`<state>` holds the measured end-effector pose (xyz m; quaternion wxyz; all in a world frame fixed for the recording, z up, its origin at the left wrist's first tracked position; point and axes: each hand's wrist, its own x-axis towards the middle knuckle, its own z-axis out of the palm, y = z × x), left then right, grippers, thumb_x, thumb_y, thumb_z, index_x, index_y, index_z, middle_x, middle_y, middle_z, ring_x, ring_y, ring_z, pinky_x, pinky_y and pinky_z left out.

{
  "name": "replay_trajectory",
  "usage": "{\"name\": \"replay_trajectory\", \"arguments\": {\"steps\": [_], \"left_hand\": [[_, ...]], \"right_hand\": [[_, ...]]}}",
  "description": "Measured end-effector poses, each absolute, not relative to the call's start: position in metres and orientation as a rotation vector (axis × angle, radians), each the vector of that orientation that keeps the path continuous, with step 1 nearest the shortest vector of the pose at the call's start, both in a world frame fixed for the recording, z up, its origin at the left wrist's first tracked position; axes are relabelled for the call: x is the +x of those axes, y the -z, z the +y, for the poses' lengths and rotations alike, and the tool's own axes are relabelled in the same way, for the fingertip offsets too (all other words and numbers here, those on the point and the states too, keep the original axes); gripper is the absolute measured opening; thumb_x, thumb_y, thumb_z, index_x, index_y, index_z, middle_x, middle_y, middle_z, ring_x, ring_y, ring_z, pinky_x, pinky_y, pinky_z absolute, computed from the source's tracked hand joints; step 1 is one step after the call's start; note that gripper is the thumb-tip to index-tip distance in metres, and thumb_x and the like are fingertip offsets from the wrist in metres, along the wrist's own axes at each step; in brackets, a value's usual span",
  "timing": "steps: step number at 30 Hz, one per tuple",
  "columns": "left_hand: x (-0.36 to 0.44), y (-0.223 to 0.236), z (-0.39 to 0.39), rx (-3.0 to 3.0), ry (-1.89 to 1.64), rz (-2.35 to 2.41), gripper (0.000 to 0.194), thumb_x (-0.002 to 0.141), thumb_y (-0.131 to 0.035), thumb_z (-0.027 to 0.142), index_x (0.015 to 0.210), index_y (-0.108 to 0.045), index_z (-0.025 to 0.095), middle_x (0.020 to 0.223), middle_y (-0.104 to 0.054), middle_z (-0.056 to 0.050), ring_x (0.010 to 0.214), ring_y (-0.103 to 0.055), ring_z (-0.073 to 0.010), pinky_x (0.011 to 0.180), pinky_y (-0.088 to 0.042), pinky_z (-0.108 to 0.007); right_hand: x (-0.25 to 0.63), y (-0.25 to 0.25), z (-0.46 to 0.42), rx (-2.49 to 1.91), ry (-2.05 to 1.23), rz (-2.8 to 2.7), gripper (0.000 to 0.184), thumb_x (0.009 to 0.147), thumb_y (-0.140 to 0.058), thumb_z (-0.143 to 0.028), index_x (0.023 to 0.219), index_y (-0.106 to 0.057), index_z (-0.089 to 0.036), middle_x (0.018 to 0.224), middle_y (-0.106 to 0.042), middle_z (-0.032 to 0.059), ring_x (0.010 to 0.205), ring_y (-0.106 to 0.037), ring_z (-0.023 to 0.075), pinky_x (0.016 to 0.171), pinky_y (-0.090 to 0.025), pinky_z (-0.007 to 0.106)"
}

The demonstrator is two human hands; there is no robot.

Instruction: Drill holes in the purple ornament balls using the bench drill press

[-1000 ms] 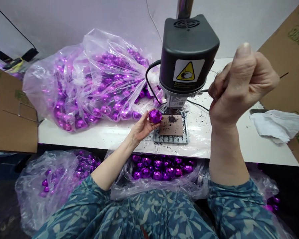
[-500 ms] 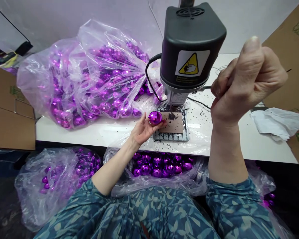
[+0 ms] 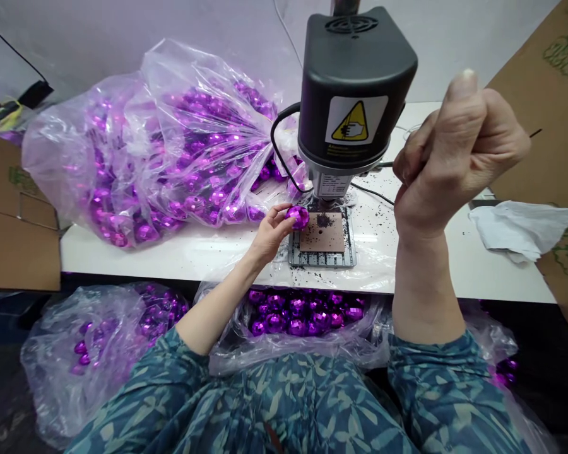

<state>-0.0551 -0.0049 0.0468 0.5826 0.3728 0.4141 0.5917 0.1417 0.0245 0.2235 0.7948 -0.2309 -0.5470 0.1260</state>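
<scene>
Left hand has gone from carrying the ball on its spread fingers to pinching it at their tips.
Head view: the left hand grips the purple ball, which sits just right of it, by the left edge of the board; whether the two touch, I cannot tell. Dark shavings lie on the board. Beyond the left hand, to its right, stands the drill. Right hand is closed in a fist, thumb uppermost; what it clasps is hidden. Right of it lies a cloth. Left of and beyond the left hand, a full bag rests on the table.
</scene>
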Motion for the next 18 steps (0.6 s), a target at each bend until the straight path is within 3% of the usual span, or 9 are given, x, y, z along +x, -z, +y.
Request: {"name": "replay_trajectory", "arguments": {"steps": [8, 18], "left_hand": [[-0.036, -0.024, 0.016, 1.094, -1.342, 1.006, 0.067, 0.062, -0.097, 0.036, 0.12, -0.067, 0.019, 0.119, -0.075, -0.009, 0.112, -0.072, -0.0243, 0.111, -0.052, -0.048], [-0.035, -0.017, 0.022, 1.232, -1.28, 0.957, 0.072, 0.059, -0.099, 0.044, 0.117, -0.063, 0.018, 0.119, -0.074, -0.011, 0.114, -0.073, -0.0282, 0.109, -0.056, -0.051]], "right_hand": [[0.14, -0.225, 0.029, -0.504, -0.249, -1.178, 0.053, 0.083, -0.06, -0.058, 0.056, -0.03, -0.024, 0.04, -0.03, -0.0078, 0.036, -0.029, 0.0058, 0.043, -0.021, 0.029], [0.138, -0.224, 0.029, -0.403, -0.267, -1.156, 0.047, 0.087, -0.06, -0.044, 0.057, -0.031, -0.023, 0.041, -0.031, -0.0073, 0.035, -0.027, 0.0054, 0.042, -0.02, 0.029]]}}
